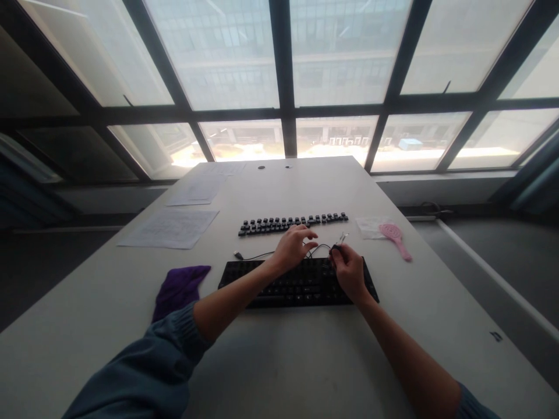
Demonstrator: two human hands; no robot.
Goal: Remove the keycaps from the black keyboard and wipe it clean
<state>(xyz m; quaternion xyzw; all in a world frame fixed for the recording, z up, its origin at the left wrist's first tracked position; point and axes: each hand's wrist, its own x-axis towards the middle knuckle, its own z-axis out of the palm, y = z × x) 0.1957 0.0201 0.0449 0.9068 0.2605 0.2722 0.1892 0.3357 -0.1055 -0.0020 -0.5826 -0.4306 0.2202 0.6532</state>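
A black keyboard [301,285] lies on the white table [279,361] in front of me. Its thin cable [257,255] trails left to a plug. My left hand [293,247] hovers over the keyboard's far edge, fingers apart and empty. My right hand [347,269] is closed in a pinch on a small metal keycap puller [341,240] held just above the keyboard's top right. Beyond the keyboard, removed black keycaps [292,223] sit in rows on the table.
A purple cloth [179,288] lies left of the keyboard. A pink brush [395,238] and a clear plastic bag [370,227] sit to the right. Paper sheets [170,228] lie at the far left. Large windows [279,75] rise behind the table.
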